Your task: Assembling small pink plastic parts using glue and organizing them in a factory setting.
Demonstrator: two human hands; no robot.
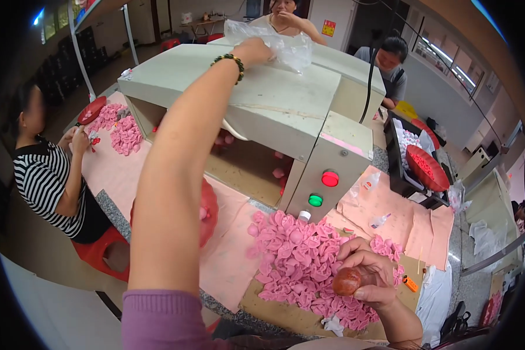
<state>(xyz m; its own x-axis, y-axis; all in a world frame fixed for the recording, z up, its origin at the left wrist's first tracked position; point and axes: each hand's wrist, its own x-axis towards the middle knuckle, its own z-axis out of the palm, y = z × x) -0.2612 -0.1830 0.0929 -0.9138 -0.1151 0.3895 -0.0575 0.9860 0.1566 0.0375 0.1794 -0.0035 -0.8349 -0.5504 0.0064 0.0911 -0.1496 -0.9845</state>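
Closest to the camera, a purple sleeve (163, 315) and the bare left forearm (175, 175) rise from the lower edge and reach over a pale box-shaped machine (326, 134). Wearing a dark beaded bracelet (230, 60) at the wrist, the left hand (254, 52) is at a clear plastic bag (294, 53) on top of the machine; its fingertips are hard to make out, so I cannot tell whether they are closed on the film. Well apart from it, at lower right, the right hand (374, 273) has thumb and fingers closed around a reddish-brown ball (346, 282), held above the edge of a broad heap of pink folded pieces (300, 251). An orange lighter (410, 284) lies just beyond this hand's right side. On the machine's front, a red button (330, 178) sits above a green button (315, 200). Partly hidden behind the forearm, a red bowl (210, 219) stands on pink cloth (236, 233). At the left, a co-worker in a striped shirt (49, 181) sits near more pink pieces (126, 137).
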